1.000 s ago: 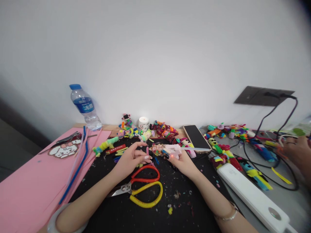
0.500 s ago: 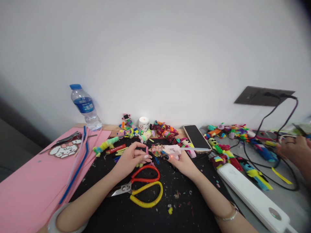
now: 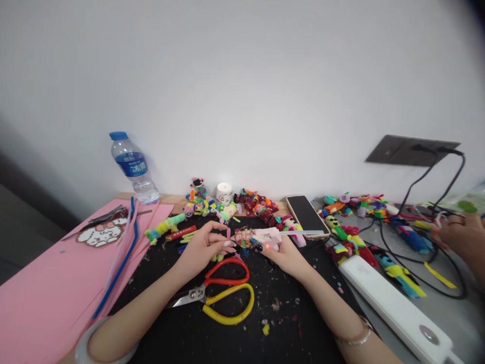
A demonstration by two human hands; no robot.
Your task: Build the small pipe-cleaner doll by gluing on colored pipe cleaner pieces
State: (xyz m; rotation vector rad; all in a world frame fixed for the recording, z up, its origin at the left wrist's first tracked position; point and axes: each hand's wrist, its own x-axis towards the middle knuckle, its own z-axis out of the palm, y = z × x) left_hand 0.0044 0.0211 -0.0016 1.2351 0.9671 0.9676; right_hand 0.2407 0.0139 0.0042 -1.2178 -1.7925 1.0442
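My right hand (image 3: 282, 255) is closed around a small pale pink glue gun (image 3: 268, 235), which has a red light lit. A translucent glue stick (image 3: 303, 233) juts from its back, to the right. The gun's nozzle points left toward my left hand (image 3: 212, 245), where fingers and thumb pinch a short pink strip (image 3: 228, 233), perhaps pipe cleaner. Colourful fuzzy bits lie behind the nozzle, which hides part of them. Below my hands, scissors (image 3: 227, 293) with one red and one yellow handle rest on the black mat (image 3: 295, 318).
Fuzzy figures (image 3: 261, 205) line the back around a white candle-like cup (image 3: 224, 193) and a phone (image 3: 307, 215). A water bottle (image 3: 134, 167) and pink sheets (image 3: 49, 283) are left. Right are a white power strip (image 3: 394, 303), black cables (image 3: 382, 242) and another person's hand (image 3: 464, 235).
My hands have barely moved; the glue gun and pink strip keep nearly the same place. At the right edge, the other person's hand has shifted slightly.
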